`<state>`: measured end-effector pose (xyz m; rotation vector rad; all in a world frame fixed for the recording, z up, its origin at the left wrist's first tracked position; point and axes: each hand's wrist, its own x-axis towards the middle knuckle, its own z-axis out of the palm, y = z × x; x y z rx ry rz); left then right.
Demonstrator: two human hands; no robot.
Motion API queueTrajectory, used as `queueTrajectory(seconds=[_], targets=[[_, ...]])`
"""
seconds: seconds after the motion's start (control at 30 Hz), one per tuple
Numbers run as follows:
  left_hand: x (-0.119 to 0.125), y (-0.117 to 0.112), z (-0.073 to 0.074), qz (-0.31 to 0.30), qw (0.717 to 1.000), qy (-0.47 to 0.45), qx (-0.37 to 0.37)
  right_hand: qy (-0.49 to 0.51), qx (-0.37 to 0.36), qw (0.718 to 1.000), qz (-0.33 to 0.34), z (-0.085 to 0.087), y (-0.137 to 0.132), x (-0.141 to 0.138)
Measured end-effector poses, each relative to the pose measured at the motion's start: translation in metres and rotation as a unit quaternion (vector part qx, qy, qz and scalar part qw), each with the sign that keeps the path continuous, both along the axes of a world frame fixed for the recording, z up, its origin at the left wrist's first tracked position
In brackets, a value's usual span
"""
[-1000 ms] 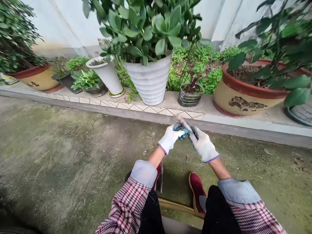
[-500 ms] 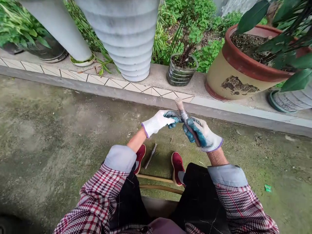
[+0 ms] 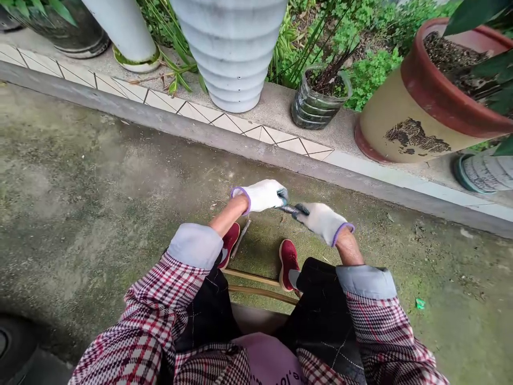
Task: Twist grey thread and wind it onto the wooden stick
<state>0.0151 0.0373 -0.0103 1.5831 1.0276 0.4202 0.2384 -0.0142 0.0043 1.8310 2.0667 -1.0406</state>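
Observation:
My left hand (image 3: 265,194), in a white glove with dark green-blue fingers, is closed at the left end of a short stick with a silvery ridged wrapping (image 3: 289,209). On the other end, my right hand (image 3: 320,219), gloved alike, has its fingers closed around it. The stick lies almost level between the two hands, above the ground in front of my knees. Most of it is hidden by the gloves, and what the wrapping is made of I cannot tell. Another thin stick (image 3: 241,238) lies on the ground beside my left red shoe (image 3: 230,245).
Ahead runs a low tiled ledge (image 3: 192,111) with a tall white ribbed pot (image 3: 238,59), a cut plastic container (image 3: 318,104) and a large tan pot (image 3: 417,128). Wooden bars (image 3: 256,278) cross between my feet. A green scrap (image 3: 420,303) lies at right; a dark wheel-like thing (image 3: 16,342) at lower left.
The stick has swung from steeply upright to nearly level. My right hand has turned over so that the glove's white back faces up. The view has shifted slightly.

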Motion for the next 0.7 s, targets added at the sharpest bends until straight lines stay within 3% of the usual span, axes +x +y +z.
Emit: queueTrajectory(seconds=[0.1, 0.23, 0.37, 0.47, 0.53, 0.6, 0.7], targets=[[0.005, 0.0, 0.003, 0.019, 0.999, 0.006, 0.047, -0.015, 0.08, 0.996, -0.046, -0.008, 0.009, 0.008], [0.018, -0.001, -0.002, 0.044, 0.994, -0.097, 0.015, 0.101, 0.099, 0.977, -0.159, -0.004, 0.01, 0.015], [0.029, -0.002, -0.007, 0.058, 0.981, -0.175, -0.065, 0.303, 0.062, 0.913, -0.267, 0.005, 0.003, 0.009], [0.03, 0.002, -0.003, 0.068, 0.981, -0.164, -0.077, 0.439, 0.041, 0.85, -0.287, 0.011, -0.004, 0.005], [0.028, 0.006, 0.0, 0.057, 0.986, -0.143, -0.058, 0.486, 0.013, 0.828, -0.28, 0.016, -0.008, 0.005], [0.025, 0.01, 0.002, 0.039, 0.99, -0.127, -0.039, 0.486, -0.016, 0.834, -0.26, 0.02, -0.012, 0.008], [0.021, 0.011, 0.006, 0.022, 0.995, -0.094, -0.028, 0.421, -0.054, 0.88, -0.213, 0.024, -0.013, 0.016]])
